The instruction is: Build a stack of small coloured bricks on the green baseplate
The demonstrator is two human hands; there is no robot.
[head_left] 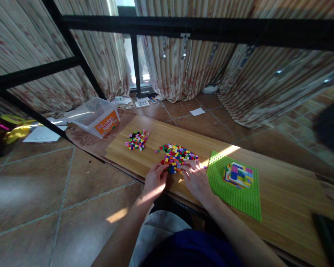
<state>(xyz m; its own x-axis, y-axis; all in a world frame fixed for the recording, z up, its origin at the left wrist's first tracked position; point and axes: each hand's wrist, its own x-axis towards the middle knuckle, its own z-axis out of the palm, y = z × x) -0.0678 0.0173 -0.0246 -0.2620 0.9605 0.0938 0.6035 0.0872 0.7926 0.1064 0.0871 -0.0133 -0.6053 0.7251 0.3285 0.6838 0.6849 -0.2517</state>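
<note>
A large heap of small toy building bricks point(176, 152) in many colours lies on the wooden tabletop. At its near left edge is my left hand point(156, 178), its fingers drawn together against the bricks. Whatever sits between those fingertips is too small to make out. My right hand point(195, 178) rests over the near right side of the heap, fingers somewhat apart and touching bricks. To the right, a green studded baseplate point(231, 200) carries a low, layered multicoloured brick structure point(238, 175). A smaller pile of bricks point(137, 140) is farther left.
A clear plastic bin point(93, 116) with an orange label stands at the table's far left end. A dark flat object point(327, 237) lies at the right edge. Black metal bars point(183, 26) cross above the table, with curtains point(169, 70) behind. Papers point(197, 111) are on the tiled floor.
</note>
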